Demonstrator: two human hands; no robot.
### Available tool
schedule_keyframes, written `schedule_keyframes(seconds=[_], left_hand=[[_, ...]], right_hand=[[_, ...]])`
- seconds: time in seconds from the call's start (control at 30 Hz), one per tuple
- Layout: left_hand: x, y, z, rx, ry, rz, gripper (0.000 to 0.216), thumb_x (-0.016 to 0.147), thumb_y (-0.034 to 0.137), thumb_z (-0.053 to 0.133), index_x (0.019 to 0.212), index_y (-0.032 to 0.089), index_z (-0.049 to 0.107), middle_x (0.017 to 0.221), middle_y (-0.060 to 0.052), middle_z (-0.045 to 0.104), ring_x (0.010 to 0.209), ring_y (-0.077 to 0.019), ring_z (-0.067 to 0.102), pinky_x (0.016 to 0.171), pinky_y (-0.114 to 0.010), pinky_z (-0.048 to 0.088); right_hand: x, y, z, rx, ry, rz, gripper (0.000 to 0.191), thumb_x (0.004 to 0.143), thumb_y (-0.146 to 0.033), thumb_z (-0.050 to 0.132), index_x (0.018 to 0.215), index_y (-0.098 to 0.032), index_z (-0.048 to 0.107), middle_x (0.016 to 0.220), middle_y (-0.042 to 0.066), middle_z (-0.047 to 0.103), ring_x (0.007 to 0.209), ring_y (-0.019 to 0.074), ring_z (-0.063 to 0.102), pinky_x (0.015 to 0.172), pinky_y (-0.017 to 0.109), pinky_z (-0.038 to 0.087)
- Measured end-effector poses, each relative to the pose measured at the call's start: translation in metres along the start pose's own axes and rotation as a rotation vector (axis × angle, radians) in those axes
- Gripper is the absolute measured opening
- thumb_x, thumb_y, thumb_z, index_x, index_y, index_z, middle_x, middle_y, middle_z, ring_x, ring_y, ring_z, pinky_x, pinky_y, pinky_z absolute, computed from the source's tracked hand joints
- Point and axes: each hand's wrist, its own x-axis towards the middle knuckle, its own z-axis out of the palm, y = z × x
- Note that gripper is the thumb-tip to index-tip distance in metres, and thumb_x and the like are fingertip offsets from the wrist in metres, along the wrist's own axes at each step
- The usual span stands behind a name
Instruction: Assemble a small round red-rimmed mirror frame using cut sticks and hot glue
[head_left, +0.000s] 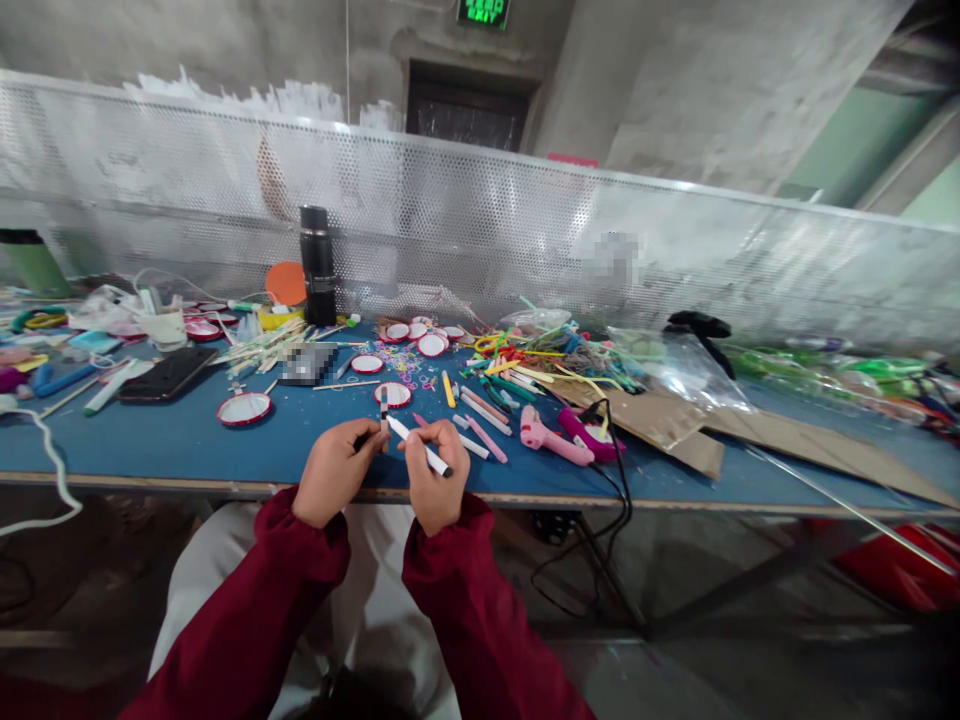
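Both my hands are raised over the near edge of the blue table (187, 440), in dark red sleeves. My right hand (435, 480) is closed round a white stick (420, 448) that slants up to the left. My left hand (334, 470) pinches a small dark piece with a thin striped strip (384, 408) standing upright from it, close to the tip of the white stick. The two hands nearly touch.
Round red-rimmed discs (244, 408), coloured sticks (484, 415), a pink glue gun (551, 440) with a black cord, a black phone (166, 373), a black flask (318, 265), cardboard (787, 440) and plastic bags lie on the table. A perforated metal screen (525, 230) runs behind.
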Motion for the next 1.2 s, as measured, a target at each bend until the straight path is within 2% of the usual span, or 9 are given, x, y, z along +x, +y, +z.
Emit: schedule_keyframes(seconds=[1.2], left_hand=[[-0.0002, 0.0020, -0.0006, -0.003, 0.001, -0.001, 0.033, 0.094, 0.043, 0.050, 0.076, 0.020, 0.065, 0.071, 0.000, 0.065, 0.069, -0.0160, 0.055, 0.065, -0.026, 0.037]], right_hand=[[0.0002, -0.0025, -0.0004, 0.019, 0.000, 0.004, 0.017, 0.087, -0.023, 0.055, 0.070, -0.022, 0.059, 0.071, 0.001, 0.063, 0.074, 0.0195, 0.057, 0.074, 0.034, 0.047]])
